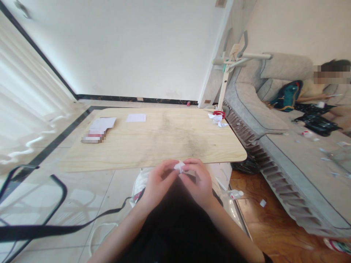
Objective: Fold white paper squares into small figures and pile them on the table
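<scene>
A small piece of folded white paper (pixel 180 166) is pinched between my two hands, just off the table's near edge. My left hand (pixel 162 179) grips it from the left with thumb and fingers. From the other side my right hand (pixel 199 182) closes on it, fingers curled. The fingertips cover part of the paper, so its full shape does not show. Folded white paper figures (pixel 217 119) lie at the far right corner of the wooden table (pixel 153 142), beside a red item (pixel 219 114).
White sheets (pixel 136 117) lie at the table's back left, near a stack with paper on it (pixel 94 133). A person sits on the grey sofa (pixel 274 106) at right. A bottle (pixel 236 194) and a paper scrap (pixel 263 203) are on the floor. A black strap (pixel 68 229) crosses lower left.
</scene>
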Tool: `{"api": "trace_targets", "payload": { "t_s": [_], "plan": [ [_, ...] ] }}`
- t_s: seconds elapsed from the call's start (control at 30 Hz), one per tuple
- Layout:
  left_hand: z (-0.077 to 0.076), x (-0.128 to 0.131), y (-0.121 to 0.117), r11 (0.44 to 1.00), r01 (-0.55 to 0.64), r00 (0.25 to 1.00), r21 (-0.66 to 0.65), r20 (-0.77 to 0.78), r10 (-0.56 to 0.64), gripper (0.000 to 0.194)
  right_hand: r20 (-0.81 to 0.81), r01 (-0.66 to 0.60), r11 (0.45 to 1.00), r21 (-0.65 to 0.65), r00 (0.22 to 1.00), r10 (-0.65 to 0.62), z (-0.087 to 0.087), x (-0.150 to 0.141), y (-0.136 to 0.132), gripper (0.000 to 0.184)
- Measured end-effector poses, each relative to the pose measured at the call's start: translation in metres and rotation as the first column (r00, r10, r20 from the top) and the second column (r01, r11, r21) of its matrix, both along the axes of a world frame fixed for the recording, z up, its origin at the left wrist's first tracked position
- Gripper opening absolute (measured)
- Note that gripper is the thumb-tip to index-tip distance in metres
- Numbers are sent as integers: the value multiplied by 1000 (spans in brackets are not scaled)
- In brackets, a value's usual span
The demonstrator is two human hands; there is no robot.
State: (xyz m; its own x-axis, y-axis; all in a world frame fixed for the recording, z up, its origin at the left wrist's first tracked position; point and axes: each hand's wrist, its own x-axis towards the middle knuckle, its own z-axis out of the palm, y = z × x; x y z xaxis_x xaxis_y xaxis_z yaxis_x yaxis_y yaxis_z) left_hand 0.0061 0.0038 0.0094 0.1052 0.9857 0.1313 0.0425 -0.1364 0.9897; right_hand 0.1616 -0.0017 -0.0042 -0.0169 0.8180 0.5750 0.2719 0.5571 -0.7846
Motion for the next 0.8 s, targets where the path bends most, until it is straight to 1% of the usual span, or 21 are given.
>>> {"api": "trace_targets", "payload": {
  "t_s": [0.03, 0.1, 0.17, 0.3, 0.4, 0.47, 0.53, 0.63, 0.73, 0.8],
  "plan": [
    [-1, 0, 0, 1000, 3, 1000, 1, 3, -3, 22, -52, 0, 999, -44, 999, -2, -3, -2, 0, 14],
    [-2, 0, 0, 1000, 3, 1000, -14, 8, -3, 28, -180, -29, 990, -137, 984, 4, -10, -5, 1, 22],
    [-2, 1, 0, 1000, 9, 1000, -25, 7, -9, 27, -214, -51, 981, -188, 977, 10, -14, -7, 1, 22],
    [1, 3, 0, 998, 27, 999, -48, -39, -29, 18, -116, -73, 973, -220, 992, 48, -14, -5, 2, 15],
    [2, 3, 2, 998, -33, 995, -57, -95, 28, 18, -48, -52, 967, -248, 998, 41, -10, -4, 3, 11],
    [2, 2, 3, 998, -66, 990, -22, -127, 63, 18, -10, -15, 963, -270, 1000, 13, -9, -3, 4, 6],
    [1, 1, 4, 996, -88, 986, 3, -142, 88, 17, -2, -9, 958, -287, 1000, 9, -9, -2, 4, 8],
    [-1, 0, 4, 996, -83, 991, -28, -104, 80, 18, -67, -99, 937, -334, 994, 82, -8, -1, 4, 14],
    [-2, 0, 5, 996, -40, 998, -84, -42, 37, 17, -227, -240, 875, -421, 962, 155, -7, 1, 4, 19],
    [1, 0, 5, 992, 0, 1000, -127, 5, 1, 18, -337, -317, 839, -443, 926, 172, -7, 1, 5, 21]
  ]
}}
